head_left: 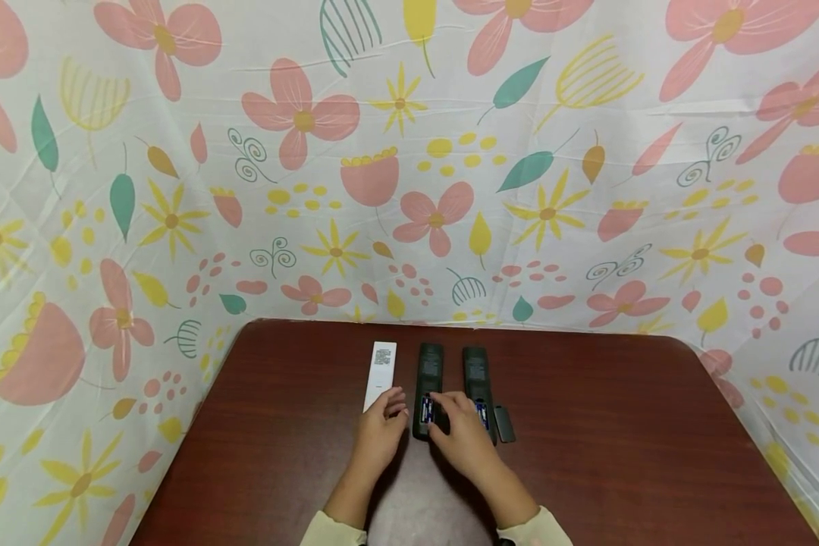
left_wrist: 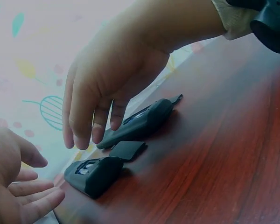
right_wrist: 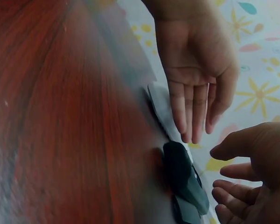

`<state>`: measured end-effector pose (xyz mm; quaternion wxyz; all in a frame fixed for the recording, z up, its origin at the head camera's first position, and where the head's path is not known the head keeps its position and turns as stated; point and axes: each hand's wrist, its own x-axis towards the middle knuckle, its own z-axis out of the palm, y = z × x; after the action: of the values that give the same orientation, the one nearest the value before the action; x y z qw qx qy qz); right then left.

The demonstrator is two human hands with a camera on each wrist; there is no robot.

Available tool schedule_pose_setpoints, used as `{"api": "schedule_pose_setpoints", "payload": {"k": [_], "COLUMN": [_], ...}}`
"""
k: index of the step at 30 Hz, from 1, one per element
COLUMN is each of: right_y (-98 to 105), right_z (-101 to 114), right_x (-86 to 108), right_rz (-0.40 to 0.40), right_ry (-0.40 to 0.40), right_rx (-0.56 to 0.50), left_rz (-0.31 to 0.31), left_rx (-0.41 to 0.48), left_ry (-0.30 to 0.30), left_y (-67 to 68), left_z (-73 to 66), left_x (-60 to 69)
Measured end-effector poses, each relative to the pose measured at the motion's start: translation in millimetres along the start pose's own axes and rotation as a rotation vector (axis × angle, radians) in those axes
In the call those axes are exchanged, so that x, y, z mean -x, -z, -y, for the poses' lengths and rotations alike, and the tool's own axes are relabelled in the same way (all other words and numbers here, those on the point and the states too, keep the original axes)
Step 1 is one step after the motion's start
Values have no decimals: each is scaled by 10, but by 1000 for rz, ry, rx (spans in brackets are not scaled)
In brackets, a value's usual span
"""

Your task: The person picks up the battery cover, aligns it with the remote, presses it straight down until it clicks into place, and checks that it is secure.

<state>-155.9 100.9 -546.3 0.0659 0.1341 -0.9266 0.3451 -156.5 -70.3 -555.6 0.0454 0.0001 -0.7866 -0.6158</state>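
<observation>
Face down on the table lies a black remote, its battery bay uncovered and blue batteries inside. My right hand hovers over it, fingers loosely bent and holding nothing. A second black remote lies to the right, with batteries showing; a dark cover is beside it. In the left wrist view another cover sits between the two black remotes. My left hand, empty and relaxed, is near the lower end of a white remote, covering part of it in the head view.
The brown wooden table ends at a hanging cloth with a flower print, which surrounds its back and sides. A dark wrist device shows at my right sleeve in the left wrist view.
</observation>
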Motion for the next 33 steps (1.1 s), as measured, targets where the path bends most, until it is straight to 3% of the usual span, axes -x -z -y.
{"api": "schedule_pose_setpoints", "payload": {"k": [7, 16, 33], "right_y": [70, 129, 180], "right_z": [-80, -138, -187], "right_x": [2, 4, 9], "right_rz": [10, 78, 135], "right_ry": [21, -6, -27], "right_rx": [98, 195, 284], "left_rz": [53, 109, 119], "left_rx": [-47, -71, -92], "left_ry": [15, 31, 63], "left_y": [-32, -62, -102], "left_z": [22, 15, 30], "left_x": [35, 79, 87]}}
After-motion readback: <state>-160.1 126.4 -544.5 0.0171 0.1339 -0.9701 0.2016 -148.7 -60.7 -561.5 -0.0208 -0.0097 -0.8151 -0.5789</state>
